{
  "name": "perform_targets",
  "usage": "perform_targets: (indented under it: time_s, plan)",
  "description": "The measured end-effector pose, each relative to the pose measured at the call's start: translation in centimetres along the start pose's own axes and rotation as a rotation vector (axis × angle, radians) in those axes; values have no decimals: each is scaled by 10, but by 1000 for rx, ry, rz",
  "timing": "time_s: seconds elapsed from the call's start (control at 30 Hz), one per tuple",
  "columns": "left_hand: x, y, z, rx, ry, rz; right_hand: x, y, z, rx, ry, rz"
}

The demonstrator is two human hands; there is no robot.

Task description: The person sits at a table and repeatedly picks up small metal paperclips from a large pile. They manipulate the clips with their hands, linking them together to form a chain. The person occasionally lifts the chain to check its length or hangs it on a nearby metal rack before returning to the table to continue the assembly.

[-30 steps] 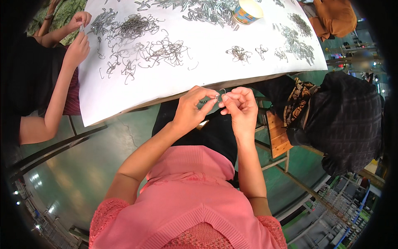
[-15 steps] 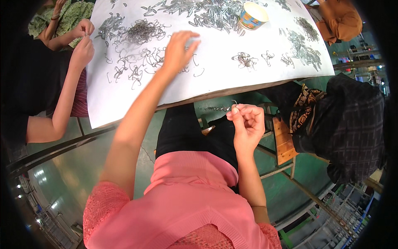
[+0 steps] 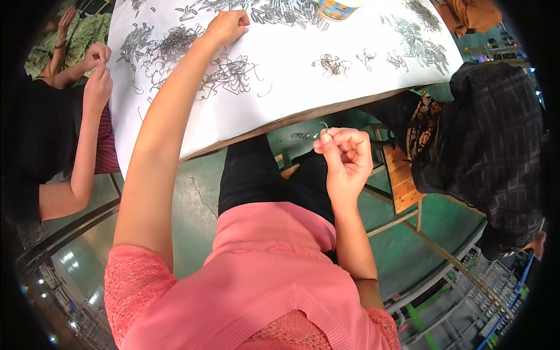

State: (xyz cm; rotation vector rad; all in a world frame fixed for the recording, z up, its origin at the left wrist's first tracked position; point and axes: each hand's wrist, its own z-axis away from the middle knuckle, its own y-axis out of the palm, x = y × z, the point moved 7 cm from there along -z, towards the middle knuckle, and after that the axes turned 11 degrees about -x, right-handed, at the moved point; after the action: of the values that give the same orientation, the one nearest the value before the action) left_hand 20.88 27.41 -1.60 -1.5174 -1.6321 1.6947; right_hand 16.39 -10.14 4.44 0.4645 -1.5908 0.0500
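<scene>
Thin grey wire hook stays pinched in right hand | left hand now off it, fingers curled over wire pile on white bench | fetching another piece, looks like

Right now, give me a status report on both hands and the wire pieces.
Left hand out on the white table, closed over loose wire hooks. Right hand near the lap, pinching one wire hook. Nothing blocking either hand.

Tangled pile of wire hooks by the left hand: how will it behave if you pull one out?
The wire hooks look thin and light, so one probably lifts easily. They lie interlocked, so neighbours likely drag along. The left hand rests at the pile's edge; the white table sheet looks smooth, so loose pieces may slide.
</scene>
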Motion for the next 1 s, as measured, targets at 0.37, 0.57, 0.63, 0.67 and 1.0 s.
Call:
perform_targets:
  time_s: [0.37,0.57,0.63,0.67,1.0]
  plan:
    - [-86,-10,81,160,-267,668,-10,-2,-1,8,-87,14]
    - [-167,-21,168,302,-427,1178,-5,8,4,37,-184,82]
    - [-174,-22,175,262,-422,1197,-3,7,3,27,-210,112]
    - [-177,-23,177,242,-419,1207,-1,7,3,17,-221,121]
    - [-187,-46,194,-76,-270,1106,-1,12,7,23,-346,320]
